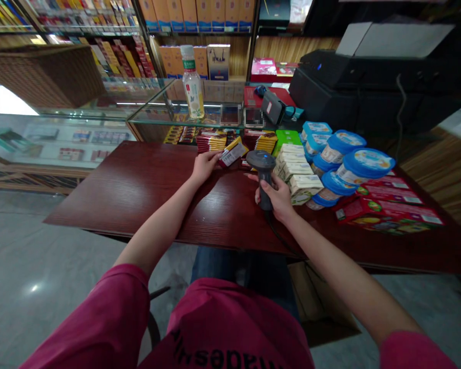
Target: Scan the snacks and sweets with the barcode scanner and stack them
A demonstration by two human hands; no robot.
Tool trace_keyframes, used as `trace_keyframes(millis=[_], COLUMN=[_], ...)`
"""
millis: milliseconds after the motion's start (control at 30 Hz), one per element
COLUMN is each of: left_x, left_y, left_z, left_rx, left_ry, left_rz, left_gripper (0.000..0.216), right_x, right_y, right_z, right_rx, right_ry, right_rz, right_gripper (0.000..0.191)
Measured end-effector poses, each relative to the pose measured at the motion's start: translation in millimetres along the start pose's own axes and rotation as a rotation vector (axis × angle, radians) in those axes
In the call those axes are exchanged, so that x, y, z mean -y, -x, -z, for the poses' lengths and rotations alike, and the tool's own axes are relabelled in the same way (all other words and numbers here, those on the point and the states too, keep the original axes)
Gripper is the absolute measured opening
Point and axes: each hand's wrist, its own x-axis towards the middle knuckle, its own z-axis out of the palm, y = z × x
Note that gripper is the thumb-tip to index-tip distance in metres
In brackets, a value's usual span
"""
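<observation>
Above the counter point(146, 195), the left hand point(205, 167) pinched a packet point(234, 152) (edge-held, it might slip); the right hand point(279, 199) gripped a scanner point(265, 175).

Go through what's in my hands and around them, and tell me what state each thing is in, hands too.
Left hand: gripping a packet
Packet: held tilted, label side showing
Right hand: closed around the scanner's handle
Scanner: roughly upright, blue light lit
Bottle: upright, capped
Blue-lidded tubs: lids on, stacked
Cream boxes: lined up, apparently closed
</observation>
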Motion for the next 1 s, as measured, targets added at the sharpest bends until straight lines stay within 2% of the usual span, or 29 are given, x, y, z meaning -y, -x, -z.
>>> trace_keyframes(millis=[100, 167, 367, 500, 633, 733, 833, 900, 1000], left_x=[6, 7, 7, 11, 13, 8, -1, -6, -6], left_y=[-1, 0, 0, 0, 1, -1, -7, -13, -25], left_z=[5, 6, 5, 4, 2, 5, 15, 26, 42], left_rx=[0.069, 0.094, 0.136, 0.134, 0.174, 0.103, -0.13, -0.243, -0.249], left_ry=[0.345, 0.45, 0.462, 0.412, 0.423, 0.325, 0.079, -0.092, -0.308], left_rz=[0.226, 0.276, 0.292, 0.279, 0.266, 0.112, -0.162, -0.285, -0.421], left_gripper=[0.028, 0.03, 0.033, 0.026, 0.028, 0.027, 0.023, 0.024, 0.028], right_x=[1, 2, -1, -4, -4, -2, -1, 0, -1], right_y=[3, 4, 3, 1, 1, 2, 2, 1, 0], right_z=[1, 1, 6, 9, 8, 6, 4, 4, 5], right_rx=[0.099, 0.16, 0.262, 0.317, 0.308, 0.272, 0.229, 0.206, 0.2], right_ry=[0.006, 0.01, 0.002, -0.003, -0.018, -0.022, -0.034, -0.047, -0.054], right_rz=[-0.045, -0.066, -0.067, -0.07, -0.083, -0.08, -0.081, -0.083, -0.086], right_gripper=[0.057, 0.057, 0.053, 0.056, 0.053, 0.051, 0.05, 0.048, 0.045])
